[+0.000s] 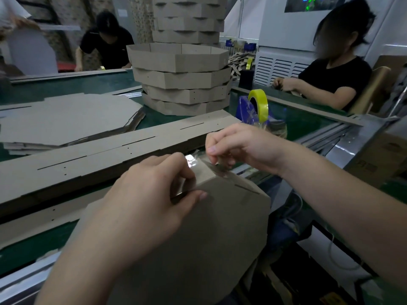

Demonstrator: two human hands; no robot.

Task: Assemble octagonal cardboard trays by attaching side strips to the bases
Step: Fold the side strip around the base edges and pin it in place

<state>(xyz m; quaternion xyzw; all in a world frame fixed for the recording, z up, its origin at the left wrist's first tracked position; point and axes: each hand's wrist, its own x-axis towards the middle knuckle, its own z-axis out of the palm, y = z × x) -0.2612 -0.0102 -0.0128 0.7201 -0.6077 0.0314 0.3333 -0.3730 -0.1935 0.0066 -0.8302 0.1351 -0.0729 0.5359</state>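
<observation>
two hands (152,194) (240,146) tape one tray (220,227); five finished trays (182,84) stacked.

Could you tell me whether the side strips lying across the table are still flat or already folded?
Flat. The side strips lie stacked and unbent along the green table.
</observation>
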